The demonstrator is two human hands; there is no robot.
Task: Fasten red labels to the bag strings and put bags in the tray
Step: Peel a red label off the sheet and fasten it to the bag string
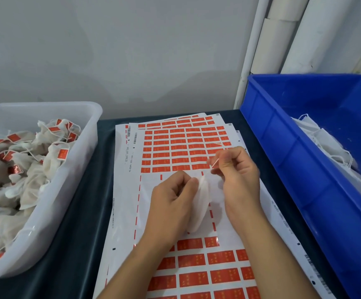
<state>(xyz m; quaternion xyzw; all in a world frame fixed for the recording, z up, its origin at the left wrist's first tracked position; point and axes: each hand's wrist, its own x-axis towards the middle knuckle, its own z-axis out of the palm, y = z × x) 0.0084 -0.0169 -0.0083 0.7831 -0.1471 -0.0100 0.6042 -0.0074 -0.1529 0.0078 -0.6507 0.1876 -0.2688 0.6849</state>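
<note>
My left hand (172,198) grips a small white mesh bag (200,207) above the label sheets. Just right of it, my right hand (236,171) pinches a red label (215,162) seen edge-on, close to the bag's top; the bag's string is too thin to make out. Sheets of red labels (181,147) lie under both hands, with a peeled blank band across the middle. A clear tray (74,169) at the left holds several white bags with red labels on their strings.
A blue bin (293,160) at the right holds several unlabelled white bags (330,143). The dark table cloth (82,223) shows between the tray and the sheets. White pipes (283,39) and a grey wall stand behind the table.
</note>
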